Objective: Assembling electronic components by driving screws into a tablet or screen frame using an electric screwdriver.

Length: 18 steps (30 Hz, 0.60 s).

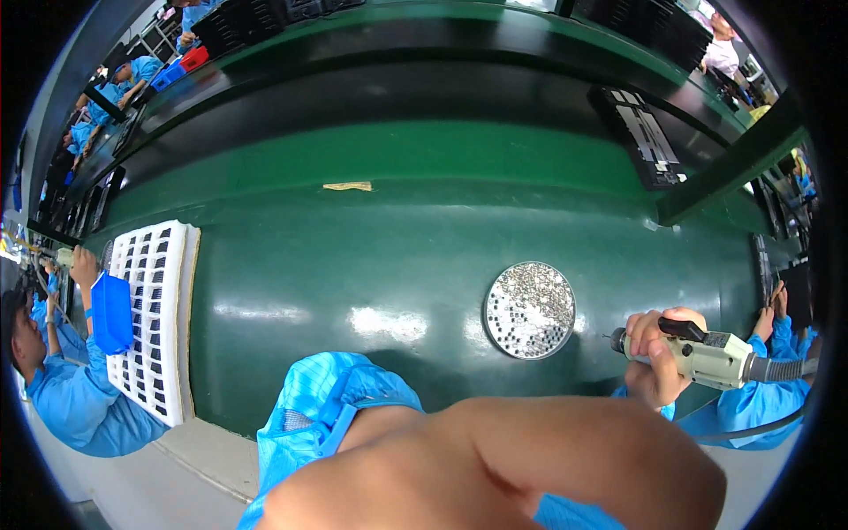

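Note:
My right hand [655,353] grips a beige electric screwdriver [717,360] with a black lever, its bit pointing left and a grey ribbed hose running right. Left of the bit, and apart from it, a round shallow dish [530,357] lies on the green bench. It holds many tiny silver pieces [541,287], with small dark ones toward its lower left. Very large and close at the lower edge is my left hand [530,450], emerging from a blue sleeve [305,411]. Its fingertips do not show, nor does anything it may hold. It covers part of my right forearm.
At left on the green bench [291,265] stands a white foam tray [187,309] of black parts, with a blue bin [112,314]. A co-worker [75,389] is beside it. Farther off lie a tan strip [347,185] and a black tray [640,137] near a green post [733,168].

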{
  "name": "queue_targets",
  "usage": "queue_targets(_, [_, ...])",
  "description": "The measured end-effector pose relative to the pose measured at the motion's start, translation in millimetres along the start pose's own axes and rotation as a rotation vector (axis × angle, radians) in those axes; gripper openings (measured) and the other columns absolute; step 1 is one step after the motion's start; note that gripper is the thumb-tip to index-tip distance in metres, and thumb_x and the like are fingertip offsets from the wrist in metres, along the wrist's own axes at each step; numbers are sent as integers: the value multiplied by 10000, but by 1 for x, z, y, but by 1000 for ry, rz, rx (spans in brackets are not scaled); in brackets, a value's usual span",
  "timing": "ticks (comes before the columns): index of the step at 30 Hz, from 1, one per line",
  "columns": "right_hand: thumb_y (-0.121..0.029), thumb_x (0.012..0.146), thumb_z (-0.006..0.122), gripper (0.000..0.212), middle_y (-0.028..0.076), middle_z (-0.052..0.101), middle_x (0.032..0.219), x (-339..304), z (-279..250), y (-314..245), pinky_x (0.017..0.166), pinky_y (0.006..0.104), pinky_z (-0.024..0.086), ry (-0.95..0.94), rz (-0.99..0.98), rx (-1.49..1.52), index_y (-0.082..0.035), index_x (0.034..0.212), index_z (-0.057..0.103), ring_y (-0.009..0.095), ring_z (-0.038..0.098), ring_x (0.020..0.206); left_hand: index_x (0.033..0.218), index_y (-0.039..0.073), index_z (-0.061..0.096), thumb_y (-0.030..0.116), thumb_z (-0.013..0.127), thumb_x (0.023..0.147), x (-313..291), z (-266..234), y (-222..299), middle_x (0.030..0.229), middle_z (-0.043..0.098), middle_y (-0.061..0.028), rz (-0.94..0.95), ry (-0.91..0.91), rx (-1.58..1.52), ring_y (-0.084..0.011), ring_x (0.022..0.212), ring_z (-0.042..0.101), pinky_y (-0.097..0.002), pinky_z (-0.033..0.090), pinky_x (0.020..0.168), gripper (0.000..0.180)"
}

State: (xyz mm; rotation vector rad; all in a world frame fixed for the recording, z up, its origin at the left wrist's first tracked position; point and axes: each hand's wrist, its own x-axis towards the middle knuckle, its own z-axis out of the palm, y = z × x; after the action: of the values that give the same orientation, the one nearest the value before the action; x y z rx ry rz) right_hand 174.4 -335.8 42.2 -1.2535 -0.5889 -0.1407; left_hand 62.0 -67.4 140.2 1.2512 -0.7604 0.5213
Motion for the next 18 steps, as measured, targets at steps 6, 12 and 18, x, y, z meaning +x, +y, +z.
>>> queue_targets(6, [-76,799,636,352,54,498,635,-3,-2,-3,575,332,420,29,-15,-7,-20,1096,456,158,477,542,1015,24,609,133,597,869,23,1,-13,961,644,-132,-7,-44,-126,-271,856,640,-371,519,719,183])
queue_targets(12, [-55,798,621,346,62,505,642,-3,5,5,566,333,427,29,0,34,-16,1097,452,164,479,544,1012,20,618,116,598,870,38,-1,-31,940,647,-140,-27,-72,-244,-272,825,650,-363,529,696,173])
queue_targets(18, [16,804,583,330,78,532,687,3,-2,3,570,317,437,18,-3,61,-13,1108,458,156,490,578,885,11,655,91,633,839,43,0,-38,842,662,-124,-79,-201,-6,-247,746,651,-341,519,643,95])
